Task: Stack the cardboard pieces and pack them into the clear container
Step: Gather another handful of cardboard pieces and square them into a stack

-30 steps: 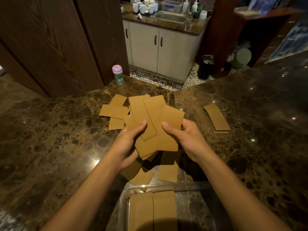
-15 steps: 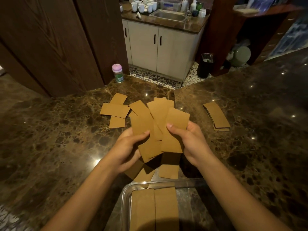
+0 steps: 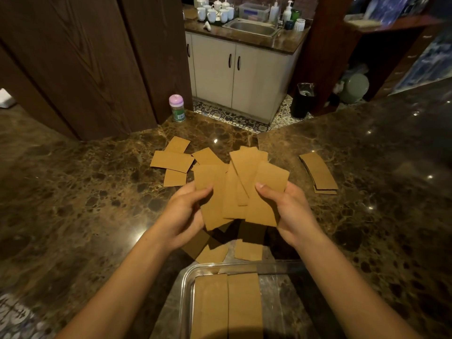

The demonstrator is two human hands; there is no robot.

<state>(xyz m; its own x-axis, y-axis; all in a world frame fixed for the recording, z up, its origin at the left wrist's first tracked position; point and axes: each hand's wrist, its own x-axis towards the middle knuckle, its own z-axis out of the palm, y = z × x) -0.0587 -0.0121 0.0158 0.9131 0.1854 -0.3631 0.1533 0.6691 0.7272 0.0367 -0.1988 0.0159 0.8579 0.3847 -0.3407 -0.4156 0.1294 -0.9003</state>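
Both hands hold a fanned bunch of brown cardboard pieces (image 3: 234, 192) above the marble counter. My left hand (image 3: 182, 214) grips the bunch's left side, thumb on top. My right hand (image 3: 287, 211) grips its right side the same way. Loose cardboard pieces (image 3: 172, 162) lie on the counter to the far left, and a few more (image 3: 248, 250) lie under the hands. A neat cardboard stack (image 3: 318, 172) rests at the right. The clear container (image 3: 187, 285) sits at the near edge with two cardboard stacks (image 3: 227, 307) side by side in its left half.
A small bottle with a purple lid (image 3: 176, 107) stands at the counter's far edge. Dark wooden panels (image 3: 85, 64) rise behind the counter on the left. Beyond the counter are a cabinet with a sink (image 3: 252, 28) and a dark bin (image 3: 303, 100) on the floor.
The fanned pieces in my hands have been pushed closer together and turned more upright. Both hands have moved slightly inward. The view has shifted down a little.
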